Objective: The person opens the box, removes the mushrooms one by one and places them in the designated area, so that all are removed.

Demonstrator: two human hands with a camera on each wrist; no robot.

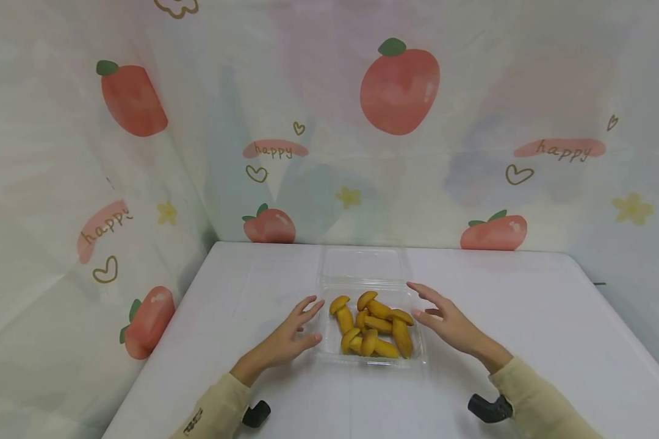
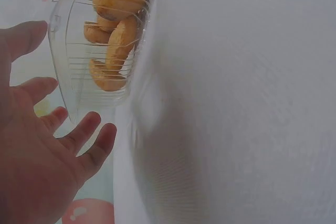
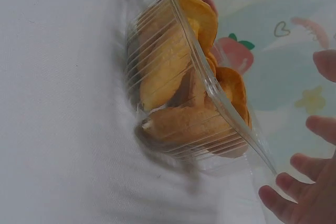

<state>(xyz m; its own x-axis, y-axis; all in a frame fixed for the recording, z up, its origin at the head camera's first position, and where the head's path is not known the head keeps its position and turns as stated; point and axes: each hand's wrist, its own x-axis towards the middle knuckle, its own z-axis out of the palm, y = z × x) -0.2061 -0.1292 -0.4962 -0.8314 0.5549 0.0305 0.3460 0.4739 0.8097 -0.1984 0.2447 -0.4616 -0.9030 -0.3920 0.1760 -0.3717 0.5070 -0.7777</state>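
Note:
A clear plastic clamshell box [image 1: 362,361] lies on the table with its lid [image 1: 365,263] folded back, away from the person. Several yellow-brown mushrooms [image 1: 402,336] fill its base, some lying across one another. At the box's left side is the left hand [image 1: 282,341], fingers spread and fingertips close to the rim. The right hand [image 1: 453,326] hovers by the right side, its fingers apart and pointing at the box. Neither hand holds anything. Both wrist views show the ribbed box wall [image 2: 79,61] beside the spread fingers, with mushrooms [image 3: 184,127] behind the plastic.
A white cloth covers the table [image 1: 505,292]. Behind it and on the left hangs a printed curtain [image 1: 329,91] with fruit, hearts and stars. Black curved pieces [image 1: 490,408] stick out from both beige sleeves [image 1: 538,393].

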